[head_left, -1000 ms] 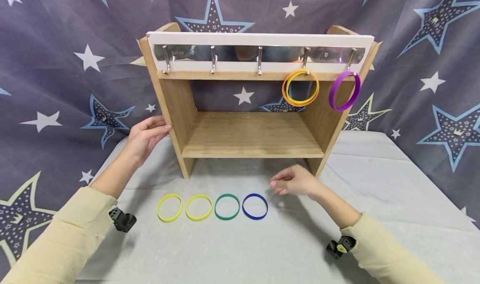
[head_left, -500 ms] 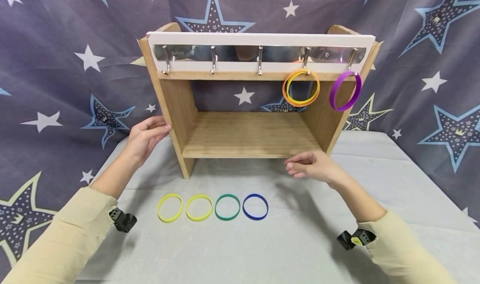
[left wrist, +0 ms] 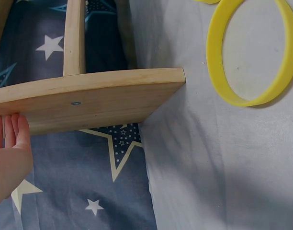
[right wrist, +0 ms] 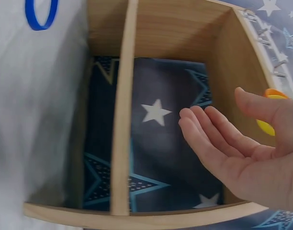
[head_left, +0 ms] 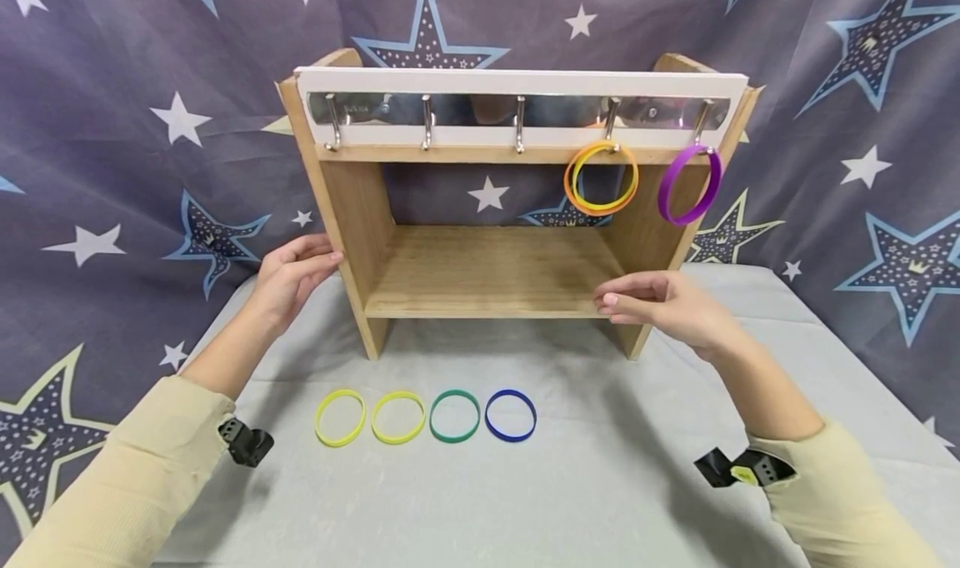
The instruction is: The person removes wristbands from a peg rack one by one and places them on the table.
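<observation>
While our loose left hand (head_left: 291,281) touched the rack (head_left: 487,273), the blue band (head_left: 512,438) sat left of our slack, empty right hand (head_left: 682,311).

Right hand (head_left: 675,308) higher, farther right

- Left hand (head_left: 294,278): fingers (left wrist: 23,132) extended, close together.
- Right hand (head_left: 667,306): fingers gently bent, thumb (right wrist: 259,105) spread apart.
- Left forearm (head_left: 231,353) and right forearm (head_left: 772,389) reach forward, angled inward.
</observation>
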Demonstrator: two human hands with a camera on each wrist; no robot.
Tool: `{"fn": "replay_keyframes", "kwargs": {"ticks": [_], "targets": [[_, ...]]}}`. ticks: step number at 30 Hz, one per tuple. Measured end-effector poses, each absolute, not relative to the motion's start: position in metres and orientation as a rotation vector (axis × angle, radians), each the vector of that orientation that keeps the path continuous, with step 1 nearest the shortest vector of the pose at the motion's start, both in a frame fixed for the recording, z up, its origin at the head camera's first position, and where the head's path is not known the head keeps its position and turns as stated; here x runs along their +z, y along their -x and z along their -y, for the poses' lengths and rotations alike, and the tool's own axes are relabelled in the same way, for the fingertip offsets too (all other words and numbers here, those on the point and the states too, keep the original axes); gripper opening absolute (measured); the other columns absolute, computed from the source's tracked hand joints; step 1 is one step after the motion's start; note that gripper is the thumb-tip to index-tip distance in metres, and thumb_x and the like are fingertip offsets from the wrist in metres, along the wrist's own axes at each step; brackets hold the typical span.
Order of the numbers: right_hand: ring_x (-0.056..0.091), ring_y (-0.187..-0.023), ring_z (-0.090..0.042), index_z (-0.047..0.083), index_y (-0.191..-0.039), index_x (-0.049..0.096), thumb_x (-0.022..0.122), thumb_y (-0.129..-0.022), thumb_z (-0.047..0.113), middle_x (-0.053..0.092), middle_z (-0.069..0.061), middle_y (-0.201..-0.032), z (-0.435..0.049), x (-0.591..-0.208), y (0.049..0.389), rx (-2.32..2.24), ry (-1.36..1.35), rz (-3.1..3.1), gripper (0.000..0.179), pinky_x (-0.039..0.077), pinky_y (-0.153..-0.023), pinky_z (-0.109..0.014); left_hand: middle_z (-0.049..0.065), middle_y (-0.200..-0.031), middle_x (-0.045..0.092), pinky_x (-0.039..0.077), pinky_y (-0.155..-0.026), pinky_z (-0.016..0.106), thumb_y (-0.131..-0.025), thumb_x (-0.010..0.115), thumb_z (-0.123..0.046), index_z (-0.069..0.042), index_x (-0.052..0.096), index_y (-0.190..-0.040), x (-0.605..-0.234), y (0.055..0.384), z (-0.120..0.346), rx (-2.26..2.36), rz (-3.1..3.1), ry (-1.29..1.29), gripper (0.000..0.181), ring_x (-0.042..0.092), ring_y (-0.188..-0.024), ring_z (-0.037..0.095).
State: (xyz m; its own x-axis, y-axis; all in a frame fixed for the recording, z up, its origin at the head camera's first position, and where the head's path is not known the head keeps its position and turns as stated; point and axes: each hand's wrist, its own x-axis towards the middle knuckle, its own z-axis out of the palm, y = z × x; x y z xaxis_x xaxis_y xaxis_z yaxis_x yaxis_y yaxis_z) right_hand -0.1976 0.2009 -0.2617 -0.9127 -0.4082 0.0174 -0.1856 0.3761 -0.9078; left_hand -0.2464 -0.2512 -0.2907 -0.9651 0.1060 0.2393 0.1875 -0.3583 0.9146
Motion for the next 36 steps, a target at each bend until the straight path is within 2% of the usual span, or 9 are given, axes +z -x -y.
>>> {"fn": "replay_keyframes", "kwargs": {"ticks": [3, 10, 17, 25, 30, 36], "targets": [[0.068, -0.094, 0.001, -0.008, -0.124, 0.057, 0.06, -0.096, 0.02, 0.071, 0.018, -0.097, -0.203, -0.252, 0.194, -1.499, 0.541, -2.525, 0.04, 0.054, -0.086, -0.015, 0.001, -0.09, 0.072, 0.056, -0.084, 0.017, -0.089, 0.055, 0.01, -0.008, 0.07, -0.093, -0.291, 0.246, 0.251, -2.512, 1.754, 0.398, 0.023, 0.069, -0.087, 0.008], [0.066, -0.093, 0.005, -0.001, -0.124, 0.061, 0.062, -0.095, 0.024, 0.07, 0.024, -0.097, -0.204, -0.231, 0.184, -1.451, 0.55, -2.666, 0.038, 0.05, -0.084, -0.009, 0.002, -0.09, 0.072, 0.056, -0.084, 0.017, -0.089, 0.055, 0.01, -0.007, 0.07, -0.093, -0.291, 0.247, 0.251, -2.51, 1.75, 0.401, 0.024, 0.069, -0.087, 0.009], [0.068, -0.096, 0.003, -0.002, -0.124, 0.059, 0.06, -0.095, 0.019, 0.072, 0.019, -0.1, -0.207, -0.213, 0.181, -1.514, 0.611, -2.649, 0.036, 0.05, -0.087, -0.007, 0.001, -0.09, 0.072, 0.056, -0.084, 0.017, -0.089, 0.055, 0.011, -0.007, 0.071, -0.093, -0.292, 0.246, 0.251, -2.51, 1.751, 0.397, 0.024, 0.069, -0.087, 0.009], [0.07, -0.092, 0.001, 0.006, -0.121, 0.063, 0.062, -0.094, 0.014, 0.074, 0.016, -0.097, -0.209, -0.198, 0.182, -1.651, 0.615, -2.67, 0.028, 0.052, -0.084, -0.008, 0.002, -0.091, 0.072, 0.055, -0.084, 0.017, -0.089, 0.054, 0.011, -0.007, 0.07, -0.094, -0.292, 0.247, 0.251, -2.512, 1.735, 0.405, 0.024, 0.069, -0.088, 0.009], [0.071, -0.093, -0.004, 0.003, -0.12, 0.062, 0.062, -0.092, 0.007, 0.076, 0.007, -0.099, -0.207, -0.195, 0.186, -1.895, 0.678, -2.453, 0.028, 0.055, -0.082, -0.014, 0.002, -0.09, 0.072, 0.055, -0.084, 0.017, -0.089, 0.054, 0.011, -0.007, 0.07, -0.094, -0.293, 0.247, 0.251, -2.518, 1.729, 0.406, 0.025, 0.068, -0.087, 0.009], [0.072, -0.094, -0.008, -0.004, -0.122, 0.06, 0.063, -0.091, 0.003, 0.075, 0.002, -0.1, -0.204, -0.192, 0.19, -2.064, 0.699, -2.315, 0.032, 0.057, -0.08, -0.018, 0.001, -0.089, 0.072, 0.055, -0.084, 0.017, -0.088, 0.055, 0.011, -0.007, 0.07, -0.093, -0.293, 0.247, 0.251, -2.518, 1.732, 0.394, 0.024, 0.068, -0.087, 0.008]]}}
